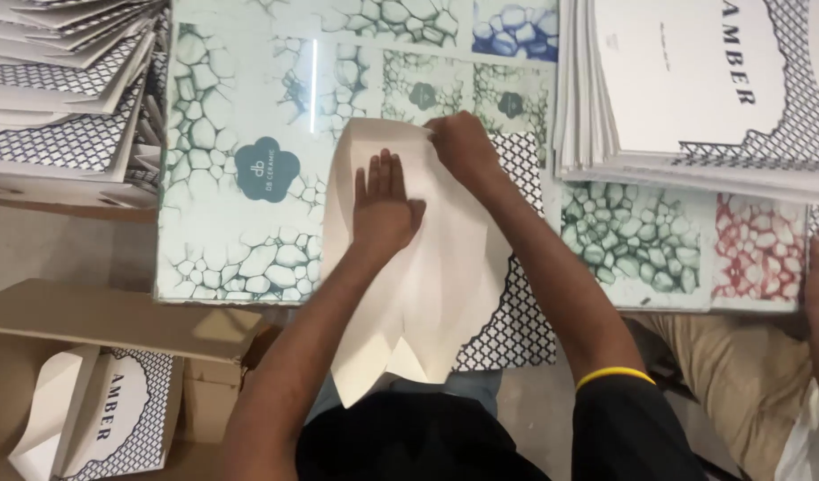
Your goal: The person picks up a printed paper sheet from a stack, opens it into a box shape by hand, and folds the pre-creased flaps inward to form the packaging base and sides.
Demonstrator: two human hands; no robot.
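Both hands, left [385, 209] flat, right [461, 147] pinching its far edge, press the white sheet [427, 285]; its long axis runs toward the person.

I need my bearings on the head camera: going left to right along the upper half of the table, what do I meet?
Fanned stack of lattice-patterned sheets → glossy tile-pattern board → left hand flat on the white folded card → right hand pinching its top edge → tall stack of printed sheets.

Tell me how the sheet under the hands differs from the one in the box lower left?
The sheet under the hands lies flat on the table, plain white side up. The folded piece in the cardboard box stands tilted, its patterned printed face showing. Both share a dark lattice print on white card.
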